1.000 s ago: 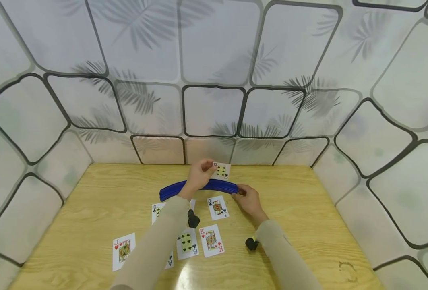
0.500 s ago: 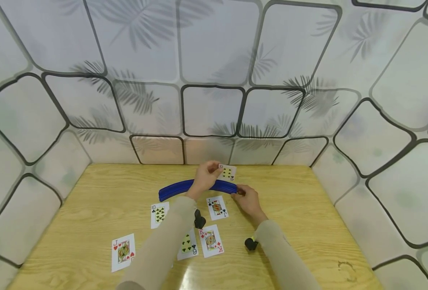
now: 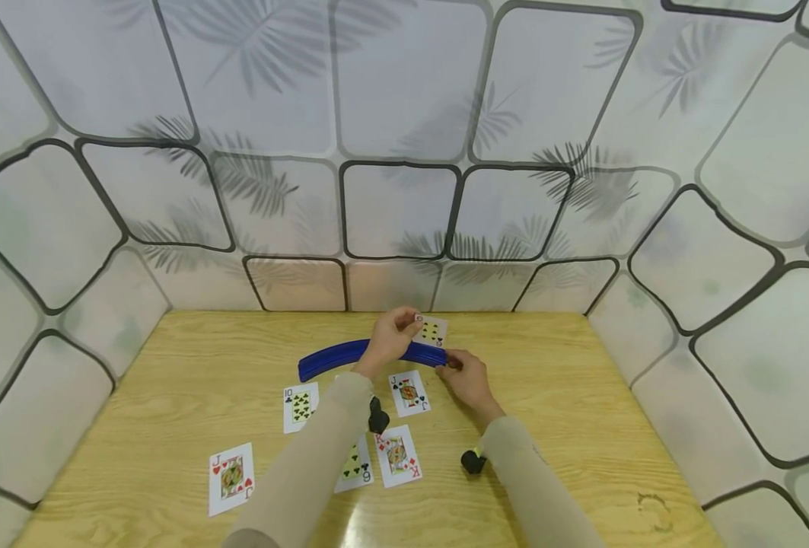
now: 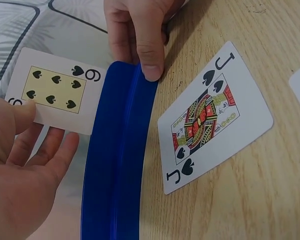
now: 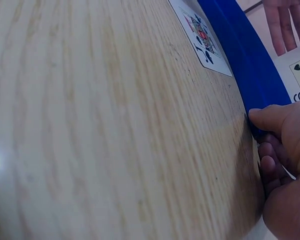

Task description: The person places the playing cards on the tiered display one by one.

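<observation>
My left hand (image 3: 389, 339) pinches the six of spades playing card (image 4: 55, 90) by one edge, thumb on its face. The card is at the far side of a curved blue card holder (image 3: 334, 359), near its right end, its lower edge close to the holder in the left wrist view. My right hand (image 3: 467, 380) grips the holder's right end, with the thumb (image 5: 270, 117) on the near side and the other fingers partly hidden. Just in front of the holder, the jack of spades (image 4: 210, 117) lies face up on the table.
Also face up on the wooden table (image 3: 548, 342) are the ten of clubs (image 3: 300, 407), the jack of hearts (image 3: 231, 479), the king of diamonds (image 3: 398, 457) and a card with club pips (image 3: 355, 466), partly under the left sleeve. A patterned wall (image 3: 404, 205) rises behind.
My left hand has moved to the right along the holder with the six of spades, then dipped slightly. The right hand has kept its grip on the holder's end.
</observation>
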Action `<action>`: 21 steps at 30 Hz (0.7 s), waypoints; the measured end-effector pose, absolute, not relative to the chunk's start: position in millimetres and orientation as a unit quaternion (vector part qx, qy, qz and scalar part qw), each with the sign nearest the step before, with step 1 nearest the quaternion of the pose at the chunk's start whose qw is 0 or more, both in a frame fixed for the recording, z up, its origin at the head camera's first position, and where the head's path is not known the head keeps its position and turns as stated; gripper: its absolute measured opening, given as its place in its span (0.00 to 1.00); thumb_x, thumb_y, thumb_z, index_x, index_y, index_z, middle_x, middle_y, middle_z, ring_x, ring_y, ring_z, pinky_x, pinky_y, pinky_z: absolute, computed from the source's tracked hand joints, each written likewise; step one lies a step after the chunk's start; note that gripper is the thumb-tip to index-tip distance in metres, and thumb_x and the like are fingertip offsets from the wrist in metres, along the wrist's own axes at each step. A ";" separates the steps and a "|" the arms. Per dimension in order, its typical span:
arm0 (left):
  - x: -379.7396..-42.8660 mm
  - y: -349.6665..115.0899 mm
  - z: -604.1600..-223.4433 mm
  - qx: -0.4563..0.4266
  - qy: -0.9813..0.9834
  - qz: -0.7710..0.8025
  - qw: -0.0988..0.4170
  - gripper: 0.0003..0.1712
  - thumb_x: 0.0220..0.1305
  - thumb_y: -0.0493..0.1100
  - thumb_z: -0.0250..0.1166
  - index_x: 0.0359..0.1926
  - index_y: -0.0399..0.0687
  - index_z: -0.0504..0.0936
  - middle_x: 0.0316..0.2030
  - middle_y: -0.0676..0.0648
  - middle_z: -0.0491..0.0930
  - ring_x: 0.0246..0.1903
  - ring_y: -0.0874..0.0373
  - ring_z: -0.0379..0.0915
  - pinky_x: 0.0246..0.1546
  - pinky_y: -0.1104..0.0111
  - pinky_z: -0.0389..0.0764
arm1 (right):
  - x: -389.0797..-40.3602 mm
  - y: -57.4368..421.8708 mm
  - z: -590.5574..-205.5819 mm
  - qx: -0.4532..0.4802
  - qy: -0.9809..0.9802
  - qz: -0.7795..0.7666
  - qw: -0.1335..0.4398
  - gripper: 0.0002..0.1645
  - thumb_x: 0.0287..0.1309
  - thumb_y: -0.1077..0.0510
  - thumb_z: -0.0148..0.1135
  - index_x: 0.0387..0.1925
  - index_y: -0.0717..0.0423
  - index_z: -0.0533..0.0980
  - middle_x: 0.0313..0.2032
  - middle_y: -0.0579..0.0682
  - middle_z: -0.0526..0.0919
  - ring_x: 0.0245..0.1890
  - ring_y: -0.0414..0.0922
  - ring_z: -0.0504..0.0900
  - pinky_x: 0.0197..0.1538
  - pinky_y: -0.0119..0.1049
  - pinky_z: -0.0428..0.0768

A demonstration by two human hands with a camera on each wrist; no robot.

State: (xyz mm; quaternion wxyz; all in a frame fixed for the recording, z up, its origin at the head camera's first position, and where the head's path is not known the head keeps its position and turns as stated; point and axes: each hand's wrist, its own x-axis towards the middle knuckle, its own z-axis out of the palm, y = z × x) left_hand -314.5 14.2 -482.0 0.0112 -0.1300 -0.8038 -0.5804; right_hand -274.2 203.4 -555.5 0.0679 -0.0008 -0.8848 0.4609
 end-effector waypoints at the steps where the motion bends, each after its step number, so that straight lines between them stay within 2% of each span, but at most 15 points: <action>1: -314.7 13.8 -482.1 -0.130 -0.804 -0.580 0.009 0.10 0.76 0.36 0.64 0.53 0.39 0.85 0.48 0.38 0.88 0.49 0.46 0.83 0.57 0.53 0.84 | -274.4 203.3 -555.6 -0.002 -0.884 0.462 0.066 0.22 0.63 0.62 0.72 0.57 0.64 0.83 0.48 0.60 0.88 0.47 0.52 0.83 0.53 0.46 0.83; 21: -319.6 8.1 -493.3 -0.148 -0.808 -0.571 0.007 0.10 0.76 0.36 0.64 0.53 0.39 0.85 0.44 0.39 0.88 0.43 0.50 0.83 0.48 0.59 0.85 | -272.7 201.8 -554.1 0.007 -0.889 0.453 0.072 0.21 0.64 0.63 0.71 0.58 0.66 0.83 0.49 0.63 0.87 0.48 0.54 0.84 0.54 0.51 0.84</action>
